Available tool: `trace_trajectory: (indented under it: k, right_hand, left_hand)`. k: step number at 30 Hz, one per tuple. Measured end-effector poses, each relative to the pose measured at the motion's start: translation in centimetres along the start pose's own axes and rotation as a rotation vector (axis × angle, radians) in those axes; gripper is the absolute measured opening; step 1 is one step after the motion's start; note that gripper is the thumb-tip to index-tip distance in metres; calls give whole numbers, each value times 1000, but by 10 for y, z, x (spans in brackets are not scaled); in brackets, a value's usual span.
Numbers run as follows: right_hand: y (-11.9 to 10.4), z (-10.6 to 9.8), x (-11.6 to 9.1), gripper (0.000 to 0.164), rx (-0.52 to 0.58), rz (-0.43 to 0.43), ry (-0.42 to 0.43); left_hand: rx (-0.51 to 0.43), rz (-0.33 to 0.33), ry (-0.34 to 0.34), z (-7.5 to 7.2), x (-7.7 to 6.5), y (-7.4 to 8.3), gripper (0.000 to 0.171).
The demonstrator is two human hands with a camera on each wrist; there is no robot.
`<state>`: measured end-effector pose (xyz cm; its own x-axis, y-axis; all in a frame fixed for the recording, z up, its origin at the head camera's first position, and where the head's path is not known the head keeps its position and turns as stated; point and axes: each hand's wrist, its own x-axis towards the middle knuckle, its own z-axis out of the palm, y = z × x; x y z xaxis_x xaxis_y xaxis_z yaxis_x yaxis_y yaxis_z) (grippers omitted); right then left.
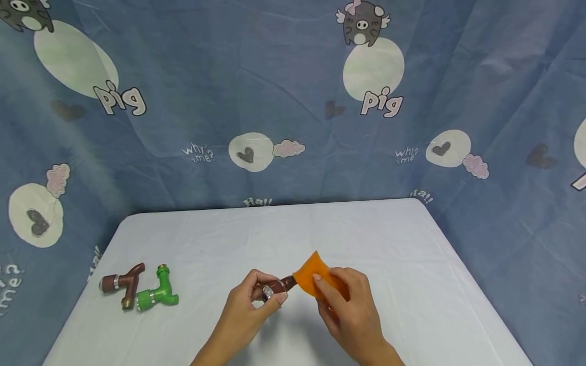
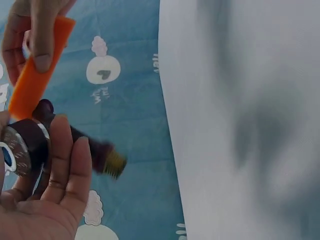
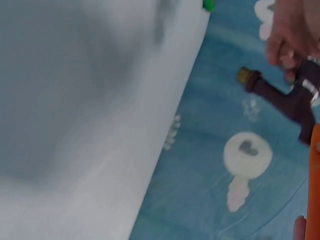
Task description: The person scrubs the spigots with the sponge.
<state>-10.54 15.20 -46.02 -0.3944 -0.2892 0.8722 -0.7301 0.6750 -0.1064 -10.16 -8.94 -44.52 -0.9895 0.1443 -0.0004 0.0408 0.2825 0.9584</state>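
My left hand [image 1: 247, 307] grips a dark brown tap [image 1: 278, 285] above the white table. In the left wrist view the tap's brass threaded end [image 2: 116, 165] points away from the fingers, and its silver-banded knob end lies by the palm. An orange cloth [image 1: 313, 272] is pinched between the thumb and fingers of my right hand [image 1: 350, 307]. The cloth meets the tap's spout end in the head view. From the right wrist, the tap [image 3: 280, 97] shows its spout beside the cloth [image 3: 314, 190]; most of the right hand is outside that view.
At the table's left lie another brown tap [image 1: 130, 287] and a green tap [image 1: 157, 291], side by side. The white-covered table [image 1: 412, 284] ends at a blue curtain [image 1: 293, 101] printed with pigs and hearts, behind it and at both sides.
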Motion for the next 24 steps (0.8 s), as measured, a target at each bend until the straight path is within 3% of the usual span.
trace_trajectory:
  k: [4, 9, 14, 18, 21, 24]
  right_hand:
    - [9, -1, -5, 33, 14, 48, -10]
    - [8, -1, -3, 35, 40, 64, -8]
    - [-3, 1, 2, 33, 86, -1, -10]
    - [-10, 5, 6, 30, 59, -57, -59]
    - [-8, 3, 6, 30, 19, -40, -80]
    - [-3, -1, 4, 32, -6, 1, -90]
  left_hand:
    - [-33, 53, 64, 0, 0, -1, 35]
    - [-84, 133, 82, -2, 0, -4, 40]
    - [23, 254, 109, 0, 0, -7, 47]
    - [134, 375, 134, 3, 1, -11, 52]
    - [161, 434, 143, 4, 2, -13, 54]
    - [163, 451, 146, 4, 3, -13, 53]
